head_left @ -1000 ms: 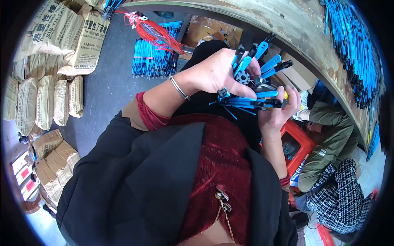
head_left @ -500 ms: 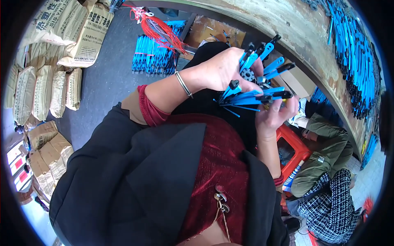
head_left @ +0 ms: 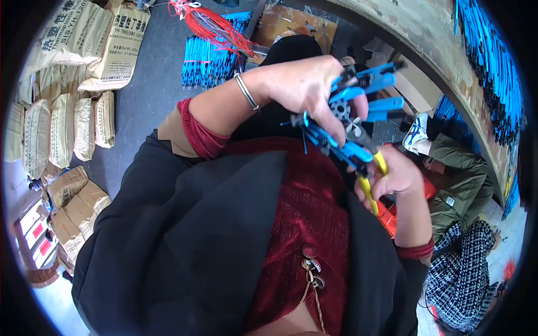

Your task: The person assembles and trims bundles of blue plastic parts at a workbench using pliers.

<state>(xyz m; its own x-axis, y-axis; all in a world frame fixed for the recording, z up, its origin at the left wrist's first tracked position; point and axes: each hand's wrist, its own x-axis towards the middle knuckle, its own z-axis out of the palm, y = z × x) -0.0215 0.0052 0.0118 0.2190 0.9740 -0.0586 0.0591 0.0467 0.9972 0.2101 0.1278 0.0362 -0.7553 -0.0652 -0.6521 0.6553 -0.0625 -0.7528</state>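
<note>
My left hand (head_left: 319, 92), with a bangle on its wrist, is closed round a dark, notched round hub (head_left: 339, 109). Blue plastic arms (head_left: 382, 84) with black ends fan out from the hub on several sides, and some hang below my fingers. My right hand (head_left: 400, 173) is closed on a pair of pliers with yellow handles (head_left: 381, 162). The handles stand apart. The pliers' metal head (head_left: 355, 130) reaches up to the hub's lower right side; whether its jaws grip anything there is too blurred to tell.
A worn workbench (head_left: 414, 45) curves along the upper right, with bundles of blue strips (head_left: 487, 67) on it. More blue bundles (head_left: 206, 61) and red strands (head_left: 216, 28) lie beyond my left arm. Paper sacks (head_left: 67, 126) stand at left. A person in checked clothing (head_left: 468, 263) is at lower right.
My right hand has moved right and down, and the yellow pliers handles now show plainly and spread. The hub and its blue arms have turned somewhat in my left hand.
</note>
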